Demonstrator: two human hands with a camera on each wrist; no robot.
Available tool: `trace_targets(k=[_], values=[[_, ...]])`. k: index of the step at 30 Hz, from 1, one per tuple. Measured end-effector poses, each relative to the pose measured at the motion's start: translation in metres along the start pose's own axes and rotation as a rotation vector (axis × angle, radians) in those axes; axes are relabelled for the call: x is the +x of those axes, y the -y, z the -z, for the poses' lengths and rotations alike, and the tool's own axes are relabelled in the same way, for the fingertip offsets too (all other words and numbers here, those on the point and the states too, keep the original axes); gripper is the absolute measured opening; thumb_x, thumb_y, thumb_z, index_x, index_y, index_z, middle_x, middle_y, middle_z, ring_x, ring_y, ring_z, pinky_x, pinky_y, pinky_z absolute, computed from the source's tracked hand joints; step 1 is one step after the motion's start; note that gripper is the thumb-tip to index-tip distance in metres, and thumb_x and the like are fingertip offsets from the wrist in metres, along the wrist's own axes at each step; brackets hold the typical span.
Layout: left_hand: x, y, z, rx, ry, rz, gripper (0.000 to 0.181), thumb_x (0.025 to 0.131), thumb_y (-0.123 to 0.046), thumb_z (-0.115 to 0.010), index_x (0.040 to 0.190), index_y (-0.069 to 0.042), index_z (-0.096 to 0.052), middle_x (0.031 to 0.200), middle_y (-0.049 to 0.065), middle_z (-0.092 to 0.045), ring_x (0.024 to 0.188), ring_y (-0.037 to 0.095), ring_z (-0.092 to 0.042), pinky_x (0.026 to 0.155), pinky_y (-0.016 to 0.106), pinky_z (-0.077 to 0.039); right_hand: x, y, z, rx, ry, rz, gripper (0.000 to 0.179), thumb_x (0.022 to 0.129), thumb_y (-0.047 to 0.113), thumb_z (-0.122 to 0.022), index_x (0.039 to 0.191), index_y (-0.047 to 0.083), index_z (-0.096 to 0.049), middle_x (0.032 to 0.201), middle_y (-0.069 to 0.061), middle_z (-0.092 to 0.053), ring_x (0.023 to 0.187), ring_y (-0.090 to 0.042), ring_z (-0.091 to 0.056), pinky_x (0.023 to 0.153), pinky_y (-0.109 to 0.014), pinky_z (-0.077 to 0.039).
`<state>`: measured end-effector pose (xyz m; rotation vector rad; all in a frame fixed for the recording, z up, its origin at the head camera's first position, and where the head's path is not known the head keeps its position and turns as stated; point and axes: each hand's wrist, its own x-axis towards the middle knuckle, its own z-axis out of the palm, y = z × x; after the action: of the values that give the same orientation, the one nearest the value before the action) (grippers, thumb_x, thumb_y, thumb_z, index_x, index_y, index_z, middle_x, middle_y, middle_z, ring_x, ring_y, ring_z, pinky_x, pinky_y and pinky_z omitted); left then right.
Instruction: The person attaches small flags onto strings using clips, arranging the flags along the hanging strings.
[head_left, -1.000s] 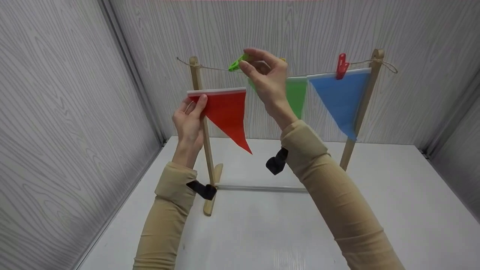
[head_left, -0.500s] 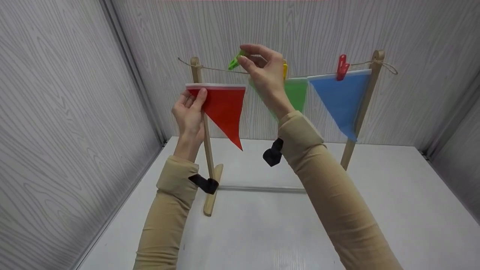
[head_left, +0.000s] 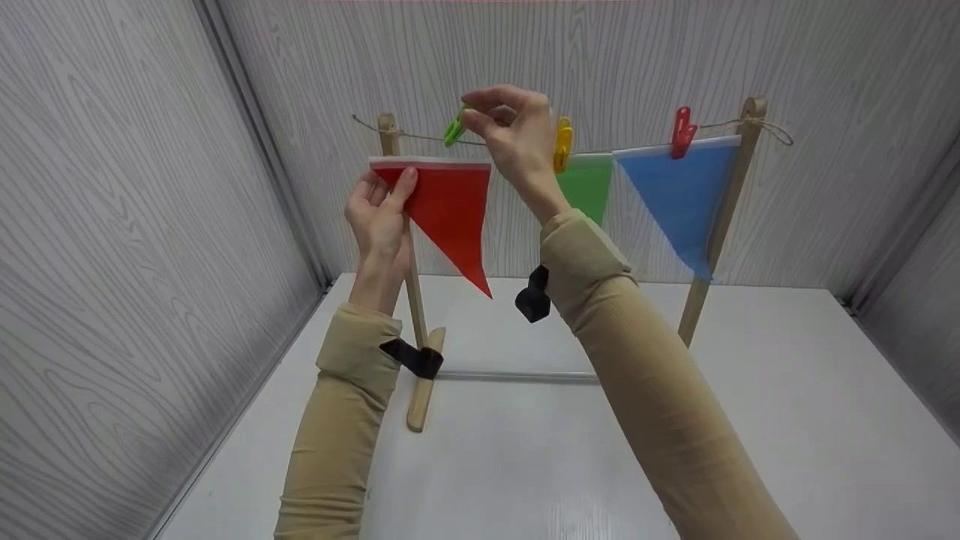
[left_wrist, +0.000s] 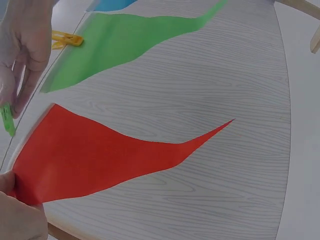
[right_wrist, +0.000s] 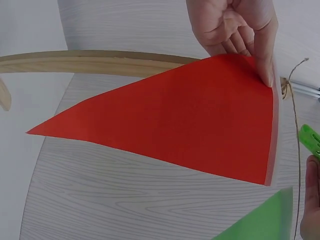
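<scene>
My left hand (head_left: 381, 217) pinches a red triangular pennant (head_left: 454, 206) near its upper left corner, thumb in front. The pennant's white top edge lies just below the string (head_left: 424, 137), and its point hangs down. Above it, my right hand (head_left: 519, 135) pinches a green clothespin (head_left: 454, 129) by its upper end, the free end overlapping the string in the head view. In the right wrist view the clothespin (right_wrist: 310, 139) sits beside the string, apart from the pennant. Right of my right hand, a yellow clothespin (head_left: 562, 146) holds a green pennant (head_left: 589, 187), partly hidden by that hand and wrist.
A blue pennant (head_left: 686, 199) hangs at the right under a red clothespin (head_left: 682, 133). The string runs between two wooden posts (head_left: 697, 304), the left one standing on a wooden foot (head_left: 421, 401). A thin rod (head_left: 525, 376) joins them low over the white table (head_left: 480, 465).
My left hand has lifted the red pennant towards the string. My right hand has moved left and slightly up with the green clothespin, uncovering the yellow clothespin.
</scene>
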<state>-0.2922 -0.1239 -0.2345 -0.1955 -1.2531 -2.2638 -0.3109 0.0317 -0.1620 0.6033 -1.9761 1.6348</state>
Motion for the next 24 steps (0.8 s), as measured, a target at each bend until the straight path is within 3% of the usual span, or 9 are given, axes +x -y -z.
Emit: trace_targets(k=[5,10,15,24], values=[[0.001,0.001,-0.004,-0.042,-0.008,0.011,0.042,0.091,0.007,-0.067,0.13,0.007,-0.052,0.118,0.016,-0.063,0.107,0.021,-0.064,0.108,0.039,-0.051,0.003,-0.001,-0.001,-0.042,-0.001,-0.026,0.016,0.093,0.012,-0.072,0.106,0.005,-0.077,0.108,-0.009,-0.077,0.094,-0.015,-0.073,0.088,-0.023,-0.057],[0.003,0.001,-0.007,-0.048,-0.009,0.007,0.047,0.092,0.007,-0.066,0.136,0.008,-0.048,0.127,0.02,-0.061,0.111,0.022,-0.063,0.109,0.039,-0.051,0.004,-0.001,-0.004,-0.017,-0.007,-0.028,0.016,0.092,0.011,-0.072,0.104,0.002,-0.078,0.104,-0.012,-0.077,0.09,-0.015,-0.073,0.084,-0.023,-0.057],[0.003,-0.001,-0.01,-0.043,-0.017,0.015,0.05,0.092,0.005,-0.066,0.138,0.007,-0.047,0.131,0.021,-0.06,0.117,0.025,-0.062,0.11,0.038,-0.05,0.004,-0.001,-0.006,-0.043,-0.01,-0.002,0.015,0.094,0.011,-0.071,0.104,0.003,-0.078,0.105,-0.012,-0.077,0.089,-0.015,-0.071,0.084,-0.021,-0.056],[0.005,-0.004,-0.013,-0.051,-0.003,-0.001,0.049,0.092,0.006,-0.066,0.138,0.006,-0.048,0.128,0.02,-0.061,0.114,0.023,-0.063,0.109,0.038,-0.051,0.005,-0.001,-0.008,-0.125,-0.003,0.038,0.015,0.095,0.012,-0.07,0.103,0.003,-0.079,0.102,-0.012,-0.077,0.086,-0.014,-0.07,0.08,-0.02,-0.056]])
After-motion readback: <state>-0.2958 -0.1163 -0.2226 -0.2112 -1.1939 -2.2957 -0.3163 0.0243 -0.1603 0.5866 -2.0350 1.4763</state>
